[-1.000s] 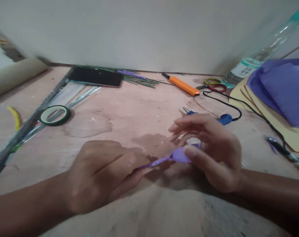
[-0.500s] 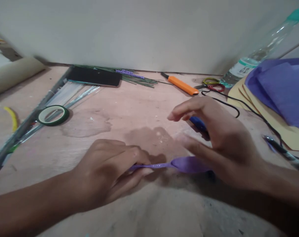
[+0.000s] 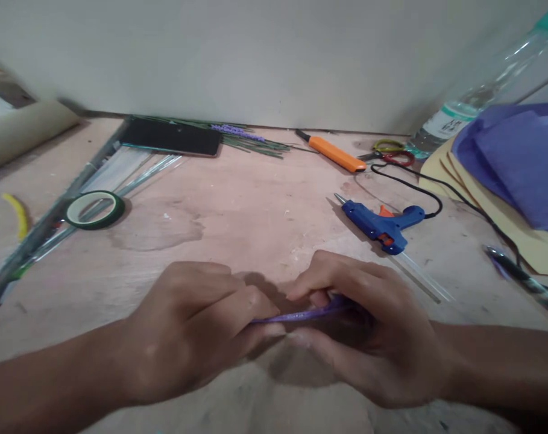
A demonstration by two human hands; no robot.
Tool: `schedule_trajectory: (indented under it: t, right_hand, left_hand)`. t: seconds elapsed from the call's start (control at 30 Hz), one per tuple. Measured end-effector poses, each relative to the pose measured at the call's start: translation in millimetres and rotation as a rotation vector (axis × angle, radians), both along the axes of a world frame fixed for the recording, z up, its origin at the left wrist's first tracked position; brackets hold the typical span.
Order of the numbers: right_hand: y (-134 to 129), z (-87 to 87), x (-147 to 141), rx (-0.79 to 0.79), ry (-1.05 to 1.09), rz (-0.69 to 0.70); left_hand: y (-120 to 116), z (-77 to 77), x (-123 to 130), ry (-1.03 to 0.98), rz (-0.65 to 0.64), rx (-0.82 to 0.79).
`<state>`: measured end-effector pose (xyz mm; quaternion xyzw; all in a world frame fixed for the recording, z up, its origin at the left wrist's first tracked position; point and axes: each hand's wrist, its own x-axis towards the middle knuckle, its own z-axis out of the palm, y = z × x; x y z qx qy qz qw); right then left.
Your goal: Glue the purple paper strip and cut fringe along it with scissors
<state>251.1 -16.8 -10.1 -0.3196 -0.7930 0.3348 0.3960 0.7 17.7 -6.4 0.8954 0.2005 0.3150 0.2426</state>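
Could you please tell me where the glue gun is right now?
In the head view, the glue gun lies on the table right of centre, just beyond the right hand and nearer than the orange cutter.

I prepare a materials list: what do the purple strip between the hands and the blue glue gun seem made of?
Purple strip: perhaps paper or foam; thin, with glossy specks. Blue glue gun: likely satin plastic, judging by its smooth moulded body; its silvery nozzle looks metal.
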Motion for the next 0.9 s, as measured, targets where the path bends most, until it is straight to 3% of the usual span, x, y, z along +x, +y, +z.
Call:
schedule_trajectory:
  t: [0.37, 0.5, 0.63, 0.9]
  right_hand:
    - [0.4, -3.4, 3.5, 0.043, 0.050, -0.023]
    - [0.8, -4.9, 1.6, 0.036, 0.091, -0.018]
    - [0.4, -4.2, 1.8, 0.029, 0.089, -0.013]
    - [-0.4, -3.7, 6.9, 0.049, 0.049, 0.042]
  left_hand:
    - [0.7, 3.0, -2.3, 0.042, -0.032, -0.001]
    - [-0.3, 2.1, -4.7, 0.093, -0.019, -0.071]
    - [-1.4, -0.8, -8.0, 0.085, -0.038, 0.007]
    - [-7.1, -6.3, -7.3, 0.084, -0.017, -0.017]
